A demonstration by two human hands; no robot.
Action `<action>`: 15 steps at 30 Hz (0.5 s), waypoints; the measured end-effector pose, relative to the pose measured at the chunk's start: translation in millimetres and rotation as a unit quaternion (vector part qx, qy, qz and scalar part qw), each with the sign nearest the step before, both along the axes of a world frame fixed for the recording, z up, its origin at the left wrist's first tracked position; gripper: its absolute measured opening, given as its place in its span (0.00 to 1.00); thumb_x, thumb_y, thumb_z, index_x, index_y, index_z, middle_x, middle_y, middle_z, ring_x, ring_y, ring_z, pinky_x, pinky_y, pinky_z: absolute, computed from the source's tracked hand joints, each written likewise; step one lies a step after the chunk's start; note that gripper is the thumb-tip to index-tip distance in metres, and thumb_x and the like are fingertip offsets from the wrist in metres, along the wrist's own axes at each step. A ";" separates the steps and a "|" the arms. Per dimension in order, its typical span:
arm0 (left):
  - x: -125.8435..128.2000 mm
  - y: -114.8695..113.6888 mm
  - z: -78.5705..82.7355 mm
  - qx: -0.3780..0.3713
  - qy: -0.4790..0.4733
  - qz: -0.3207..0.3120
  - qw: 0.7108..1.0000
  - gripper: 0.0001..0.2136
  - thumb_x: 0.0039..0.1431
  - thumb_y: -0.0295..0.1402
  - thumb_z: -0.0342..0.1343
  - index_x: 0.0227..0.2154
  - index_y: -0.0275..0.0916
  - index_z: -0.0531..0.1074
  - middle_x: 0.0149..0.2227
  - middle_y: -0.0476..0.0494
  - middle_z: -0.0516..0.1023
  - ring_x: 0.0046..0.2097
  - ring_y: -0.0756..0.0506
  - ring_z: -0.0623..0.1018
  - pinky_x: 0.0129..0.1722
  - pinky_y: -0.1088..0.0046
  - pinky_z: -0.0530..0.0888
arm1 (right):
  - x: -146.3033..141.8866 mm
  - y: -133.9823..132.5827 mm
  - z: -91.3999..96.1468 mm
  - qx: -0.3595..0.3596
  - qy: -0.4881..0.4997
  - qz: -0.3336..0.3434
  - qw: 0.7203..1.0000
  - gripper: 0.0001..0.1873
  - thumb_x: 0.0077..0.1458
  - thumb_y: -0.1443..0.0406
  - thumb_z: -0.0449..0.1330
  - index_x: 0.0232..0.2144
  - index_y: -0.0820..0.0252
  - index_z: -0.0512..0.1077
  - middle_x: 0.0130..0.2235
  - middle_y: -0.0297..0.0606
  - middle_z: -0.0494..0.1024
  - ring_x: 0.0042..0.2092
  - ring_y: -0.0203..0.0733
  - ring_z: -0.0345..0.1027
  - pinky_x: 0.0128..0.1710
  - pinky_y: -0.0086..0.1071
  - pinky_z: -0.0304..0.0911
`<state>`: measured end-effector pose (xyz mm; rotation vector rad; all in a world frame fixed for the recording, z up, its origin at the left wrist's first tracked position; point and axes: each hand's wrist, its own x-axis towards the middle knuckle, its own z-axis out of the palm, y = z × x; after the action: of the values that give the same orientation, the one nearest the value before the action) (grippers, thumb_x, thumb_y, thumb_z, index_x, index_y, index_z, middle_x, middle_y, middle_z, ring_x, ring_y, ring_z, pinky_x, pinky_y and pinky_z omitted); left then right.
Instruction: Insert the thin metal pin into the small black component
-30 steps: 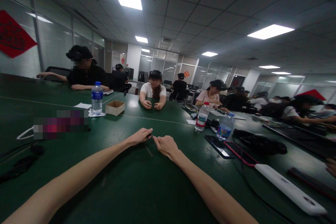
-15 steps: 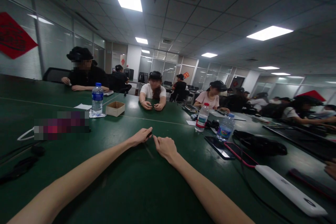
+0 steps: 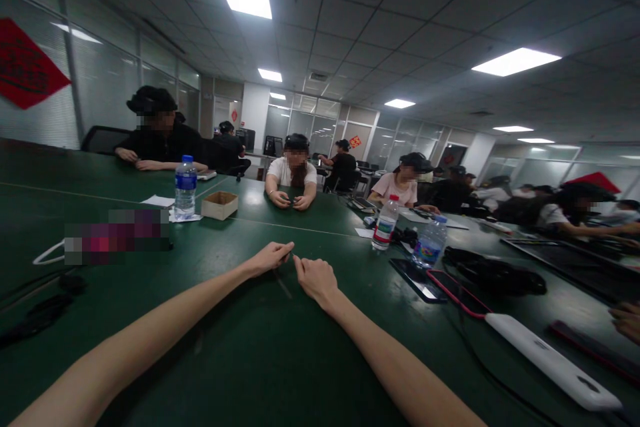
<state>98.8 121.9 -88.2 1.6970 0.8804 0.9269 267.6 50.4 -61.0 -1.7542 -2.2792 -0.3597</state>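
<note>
Both my arms stretch out over a dark green table (image 3: 260, 347). My left hand (image 3: 269, 258) lies on the table with its fingers curled and pinched together at the tips; what they hold is too small to make out. My right hand (image 3: 315, 277) rests a little to its right, fingers closed, its forefinger tip almost touching the left hand's fingertips. A thin dark line on the table runs below the gap between the two hands.
A water bottle (image 3: 185, 188) and a small cardboard box (image 3: 219, 205) stand at the far left. Two more bottles (image 3: 385, 221), phones (image 3: 418, 279), a black bag (image 3: 495, 273) and a white power strip (image 3: 550, 361) lie to the right. Several people sit around the table.
The two hands have stayed almost in place. The small dark tip seen between the left fingers earlier no longer shows. A person at far left has drawn an arm in.
</note>
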 end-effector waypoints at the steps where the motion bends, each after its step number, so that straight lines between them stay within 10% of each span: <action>1: 0.5 0.1 -0.3 0.006 0.006 -0.001 1.000 0.29 0.51 0.63 0.44 0.21 0.37 0.61 0.16 0.55 0.53 0.19 0.54 0.54 0.19 0.77 0.50 | 0.0 -0.1 0.3 0.000 -0.003 0.002 1.000 0.40 0.64 0.48 0.29 0.34 0.60 0.76 0.35 0.47 0.79 0.36 0.45 0.74 0.36 0.33 0.63; 15: -4.9 -7.0 4.4 -0.017 0.008 -0.023 1.000 0.28 0.51 0.61 0.45 0.20 0.37 0.61 0.14 0.55 0.53 0.17 0.55 0.53 0.19 0.76 0.47 | 6.4 3.5 3.1 -0.022 -0.048 0.054 0.997 0.40 0.64 0.48 0.28 0.36 0.60 0.77 0.36 0.47 0.79 0.38 0.44 0.74 0.41 0.33 0.62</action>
<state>93.9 114.9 -83.8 1.6913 0.8605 0.8641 274.0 53.9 -57.9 -1.6600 -2.4542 -0.3841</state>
